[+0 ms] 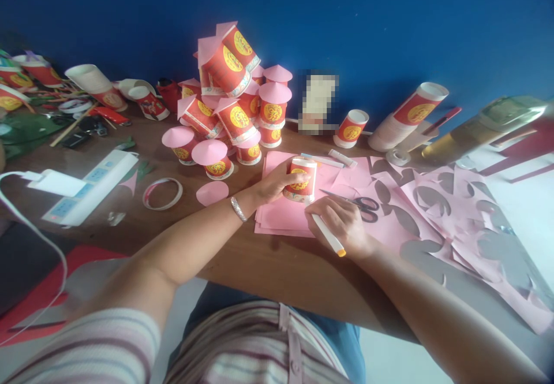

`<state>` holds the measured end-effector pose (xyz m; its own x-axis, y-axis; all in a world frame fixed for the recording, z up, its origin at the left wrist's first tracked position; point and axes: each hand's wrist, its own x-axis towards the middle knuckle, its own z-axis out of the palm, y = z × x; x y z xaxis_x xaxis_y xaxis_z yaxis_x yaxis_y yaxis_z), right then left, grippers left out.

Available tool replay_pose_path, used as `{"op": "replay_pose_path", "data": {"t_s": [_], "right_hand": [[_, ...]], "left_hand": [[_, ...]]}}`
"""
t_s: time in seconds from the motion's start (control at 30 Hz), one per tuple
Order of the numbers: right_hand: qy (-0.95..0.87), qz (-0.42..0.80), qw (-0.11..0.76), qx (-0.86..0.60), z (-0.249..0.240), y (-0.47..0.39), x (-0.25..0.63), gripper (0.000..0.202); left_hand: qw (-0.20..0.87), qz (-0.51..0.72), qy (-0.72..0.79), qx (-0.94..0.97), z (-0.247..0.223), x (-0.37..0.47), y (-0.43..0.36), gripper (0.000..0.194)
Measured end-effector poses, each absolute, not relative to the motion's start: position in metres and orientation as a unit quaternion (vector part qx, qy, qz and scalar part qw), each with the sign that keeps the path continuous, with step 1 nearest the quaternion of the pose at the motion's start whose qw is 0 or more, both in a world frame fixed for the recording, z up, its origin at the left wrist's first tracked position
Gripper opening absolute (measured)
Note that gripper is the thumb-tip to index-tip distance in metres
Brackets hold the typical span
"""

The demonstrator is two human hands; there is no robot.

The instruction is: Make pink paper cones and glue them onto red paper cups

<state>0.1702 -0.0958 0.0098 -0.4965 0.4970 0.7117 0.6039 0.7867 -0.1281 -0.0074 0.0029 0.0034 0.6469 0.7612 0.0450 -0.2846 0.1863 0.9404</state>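
Observation:
My left hand (276, 183) is wrapped round a red paper cup (302, 189) with a yellow round print, its white rim at the top. The cup is over a stack of pink paper (277, 216). In my right hand (341, 222) is a white marker (328, 235) with an orange end, slanting down toward me, its other end close to the cup's lower right edge. Scissors (366, 206) with dark handles lie just beyond my right hand. A pink paper circle (212, 193) lies left of the stack.
Several red cups with pink cone tops (210, 153) are piled behind. A tape roll (163, 193) and a power strip (93, 187) are at left. Cut pink scraps (433, 199), stacked cups (409, 115) and a bottle (480, 124) are at right. A blue wall (346, 20) bounds the back.

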Motion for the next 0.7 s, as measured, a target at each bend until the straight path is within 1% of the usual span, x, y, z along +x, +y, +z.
{"op": "replay_pose_path", "data": {"t_s": [0.43,0.7], "right_hand": [[-0.861,-0.075,0.38,-0.33,0.0092,-0.0952,0.1707,0.015],[-0.861,-0.07,0.382,-0.329,0.0087,-0.0957,0.1711,0.017]], "left_hand": [[0.741,0.347,0.22,0.531,0.0061,-0.0085,0.001,0.038],[0.736,0.35,0.222,0.535,0.0009,-0.0084,0.0045,0.041]]}}
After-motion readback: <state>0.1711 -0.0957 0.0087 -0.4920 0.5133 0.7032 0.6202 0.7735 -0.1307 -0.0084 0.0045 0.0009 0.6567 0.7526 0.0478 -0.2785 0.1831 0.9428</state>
